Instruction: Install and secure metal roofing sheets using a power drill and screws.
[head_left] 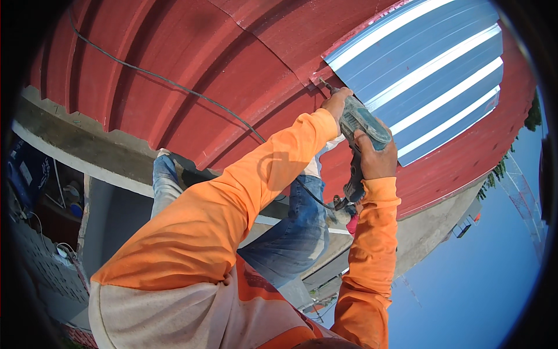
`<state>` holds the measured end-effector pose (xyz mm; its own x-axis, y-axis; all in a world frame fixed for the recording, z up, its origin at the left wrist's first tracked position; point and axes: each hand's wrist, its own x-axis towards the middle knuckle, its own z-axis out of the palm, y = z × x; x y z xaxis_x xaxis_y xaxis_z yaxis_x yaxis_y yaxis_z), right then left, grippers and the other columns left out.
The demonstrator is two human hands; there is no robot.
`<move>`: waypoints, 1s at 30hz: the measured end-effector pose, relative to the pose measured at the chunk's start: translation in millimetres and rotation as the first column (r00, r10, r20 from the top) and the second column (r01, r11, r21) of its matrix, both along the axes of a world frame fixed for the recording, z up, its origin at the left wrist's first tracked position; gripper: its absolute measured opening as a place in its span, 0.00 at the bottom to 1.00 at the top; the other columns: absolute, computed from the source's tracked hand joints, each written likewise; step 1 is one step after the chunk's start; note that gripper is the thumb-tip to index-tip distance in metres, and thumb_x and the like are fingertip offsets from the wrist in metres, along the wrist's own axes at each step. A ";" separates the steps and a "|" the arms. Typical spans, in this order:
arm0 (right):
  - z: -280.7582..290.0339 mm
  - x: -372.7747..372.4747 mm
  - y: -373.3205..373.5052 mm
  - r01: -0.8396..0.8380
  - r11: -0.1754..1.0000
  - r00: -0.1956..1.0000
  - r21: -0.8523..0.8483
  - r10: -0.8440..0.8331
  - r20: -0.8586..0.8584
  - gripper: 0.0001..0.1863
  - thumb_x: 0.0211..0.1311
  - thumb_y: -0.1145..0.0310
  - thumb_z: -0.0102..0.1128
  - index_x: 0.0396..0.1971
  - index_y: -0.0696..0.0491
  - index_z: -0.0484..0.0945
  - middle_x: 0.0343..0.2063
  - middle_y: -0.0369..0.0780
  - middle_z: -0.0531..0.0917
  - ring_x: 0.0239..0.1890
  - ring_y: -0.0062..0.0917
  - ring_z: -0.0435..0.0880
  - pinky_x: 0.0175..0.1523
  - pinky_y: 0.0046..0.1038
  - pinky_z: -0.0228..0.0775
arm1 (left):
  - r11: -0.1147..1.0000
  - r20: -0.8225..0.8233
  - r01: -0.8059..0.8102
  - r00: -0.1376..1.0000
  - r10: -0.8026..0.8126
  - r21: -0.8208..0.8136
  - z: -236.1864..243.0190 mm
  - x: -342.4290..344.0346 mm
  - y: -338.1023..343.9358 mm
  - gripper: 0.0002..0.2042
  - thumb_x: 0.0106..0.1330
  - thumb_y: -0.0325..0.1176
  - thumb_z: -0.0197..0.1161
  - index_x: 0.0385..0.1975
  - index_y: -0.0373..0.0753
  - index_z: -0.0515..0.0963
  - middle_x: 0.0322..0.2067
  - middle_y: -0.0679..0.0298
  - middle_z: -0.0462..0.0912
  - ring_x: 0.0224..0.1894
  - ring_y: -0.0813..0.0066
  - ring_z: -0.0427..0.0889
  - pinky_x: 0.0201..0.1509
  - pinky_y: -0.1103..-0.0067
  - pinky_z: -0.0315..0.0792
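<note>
A worn grey-green power drill [361,123] is held in both my hands and points up and to the left. My left hand [337,104] is closed round its front end, behind the chuck. Around its rear, my right hand [378,154] is wrapped, with the fingers partly hidden behind the body. The bit's tip is at the red ribbed roof sheet [192,70], close to the lower left corner of a shiny blue-silver metal sheet [421,72]. Whether the tip touches the roof, I cannot tell. A dark power cord [311,195] hangs below the drill's handle.
A thin dark cable [174,85] runs across the red roof's ribs. Along the roof's lower edge lies a concrete ledge [87,139], with a drop to a lower level. My jeans-clad legs are at the edge. A lattice tower [523,198] stands far right.
</note>
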<state>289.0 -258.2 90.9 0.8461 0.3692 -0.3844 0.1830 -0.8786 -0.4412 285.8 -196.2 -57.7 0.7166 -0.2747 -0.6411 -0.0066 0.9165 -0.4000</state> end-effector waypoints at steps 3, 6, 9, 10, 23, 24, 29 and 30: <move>-0.5 -0.3 2.5 -0.012 1.000 1.000 -0.010 0.012 0.003 0.30 0.52 0.63 0.67 0.51 0.64 0.71 0.40 0.48 0.83 0.43 0.30 0.83 0.50 0.27 0.72 | 1.000 0.012 -0.004 1.000 0.004 0.010 -4.0 1.0 -0.9 0.12 0.60 0.44 0.59 0.33 0.43 0.71 0.27 0.60 0.76 0.29 0.64 0.79 0.37 0.65 0.77; -0.6 -1.2 5.0 -0.019 1.000 1.000 -0.024 0.020 0.018 0.30 0.52 0.63 0.67 0.51 0.65 0.71 0.40 0.48 0.83 0.43 0.30 0.83 0.50 0.26 0.72 | 1.000 0.010 0.001 1.000 -0.001 0.000 -7.1 2.0 -1.6 0.12 0.60 0.44 0.59 0.33 0.43 0.71 0.27 0.60 0.76 0.29 0.64 0.79 0.37 0.65 0.77; 0.1 -3.9 5.7 0.007 1.000 1.000 -0.027 -0.006 0.021 0.30 0.52 0.63 0.66 0.51 0.65 0.71 0.40 0.47 0.83 0.42 0.29 0.83 0.49 0.26 0.72 | 1.000 0.000 -0.022 1.000 0.022 -0.007 -7.8 2.0 -3.9 0.12 0.60 0.43 0.59 0.33 0.42 0.71 0.27 0.60 0.76 0.29 0.64 0.79 0.37 0.65 0.77; 0.1 -4.2 6.4 0.024 0.999 1.000 -0.023 -0.023 0.021 0.29 0.52 0.63 0.66 0.51 0.65 0.71 0.40 0.47 0.83 0.42 0.29 0.83 0.49 0.26 0.72 | 1.000 0.003 -0.012 1.000 0.012 -0.001 -8.4 1.9 -2.9 0.12 0.60 0.43 0.59 0.33 0.42 0.71 0.27 0.60 0.76 0.29 0.64 0.79 0.37 0.65 0.77; 5.1 -18.6 -15.2 0.025 0.999 0.997 -0.032 -0.023 0.068 0.28 0.53 0.66 0.65 0.53 0.64 0.70 0.41 0.46 0.83 0.41 0.27 0.83 0.48 0.26 0.74 | 0.992 -0.097 0.065 0.994 -0.054 0.109 -17.0 3.5 -38.0 0.16 0.57 0.41 0.62 0.38 0.37 0.70 0.30 0.58 0.75 0.31 0.62 0.80 0.38 0.64 0.78; 0.7 -15.7 -24.0 0.026 0.999 0.997 -0.030 -0.024 0.068 0.28 0.53 0.66 0.65 0.53 0.64 0.70 0.41 0.46 0.83 0.41 0.27 0.83 0.48 0.26 0.74 | 0.992 -0.097 0.065 0.994 -0.055 0.111 -16.5 5.1 -40.0 0.16 0.57 0.41 0.62 0.38 0.37 0.70 0.30 0.58 0.75 0.31 0.62 0.80 0.38 0.64 0.78; -2.7 -8.3 -45.4 0.038 0.994 0.999 0.100 -0.041 0.021 0.28 0.54 0.66 0.64 0.53 0.64 0.70 0.41 0.46 0.82 0.42 0.26 0.82 0.49 0.25 0.72 | 0.967 -0.134 0.110 0.988 -0.080 0.228 -14.1 9.4 -46.3 0.20 0.57 0.41 0.62 0.42 0.34 0.69 0.33 0.56 0.75 0.32 0.61 0.80 0.38 0.64 0.78; 0.2 -9.1 -41.8 0.042 0.994 0.999 0.102 -0.044 0.017 0.28 0.54 0.66 0.64 0.53 0.64 0.70 0.41 0.46 0.82 0.42 0.26 0.82 0.49 0.25 0.72 | 0.966 -0.139 0.114 0.987 -0.083 0.230 -15.4 9.9 -46.9 0.20 0.57 0.41 0.62 0.42 0.34 0.69 0.33 0.56 0.75 0.32 0.61 0.80 0.38 0.64 0.78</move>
